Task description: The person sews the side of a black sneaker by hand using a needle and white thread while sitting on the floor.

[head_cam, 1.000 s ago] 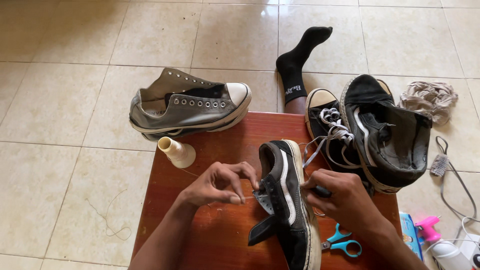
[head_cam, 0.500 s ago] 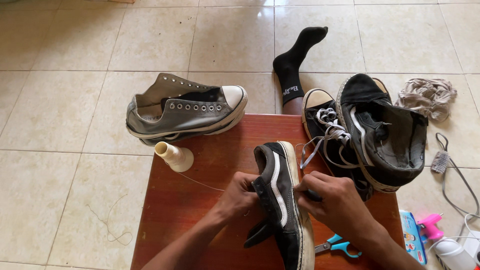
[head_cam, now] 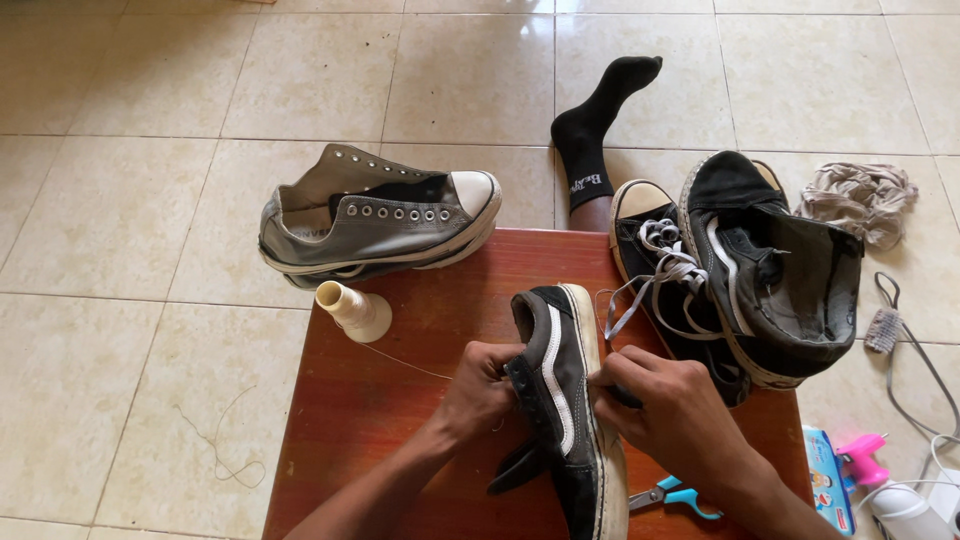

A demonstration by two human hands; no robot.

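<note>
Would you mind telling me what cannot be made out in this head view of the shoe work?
- Left hand: fingertips hidden behind the black shoe.
- Right hand: a dark object in its grip, mostly covered by fingers.
- Scissors: blades hidden under the shoe and wrist.
- Thread: too thin to follow past the left hand.

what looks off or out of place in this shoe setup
The grey sneaker has no laces, its eyelets bare, and it hangs half off the wooden table's far corner. A loose thread lies curled on the floor tiles. The black shoe in both hands has its tongue flopping out.
</note>
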